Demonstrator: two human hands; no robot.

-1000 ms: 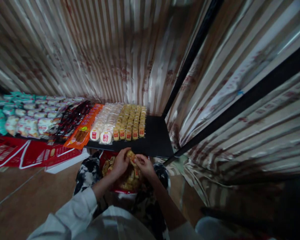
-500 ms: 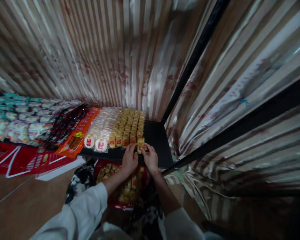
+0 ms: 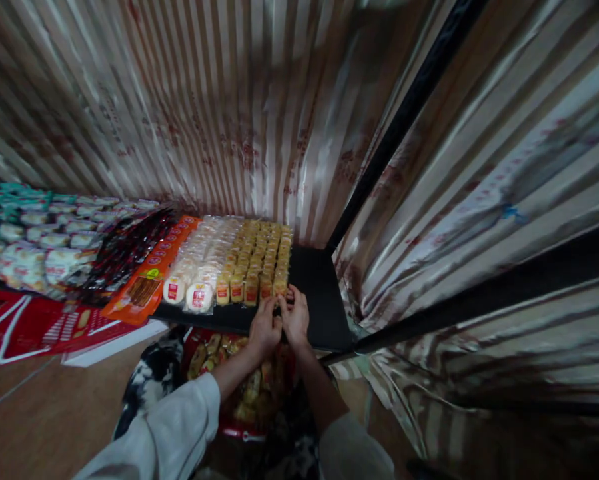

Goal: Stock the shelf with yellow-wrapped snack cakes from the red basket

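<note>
The left hand [image 3: 266,330] and right hand [image 3: 296,323] are bare. The left sleeve [image 3: 179,415] is pale, white or light grey, and loose, with big soft folds. The right sleeve [image 3: 355,450] is the same pale colour. The pants [image 3: 148,375] have black and white blotches, like a cow.

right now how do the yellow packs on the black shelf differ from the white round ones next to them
The yellow packs are narrow; the white packs are wider and round-faced. The yellow packs fill five rows, the white packs two. Both come in clear wrapping, with red labels showing at the front.
</note>
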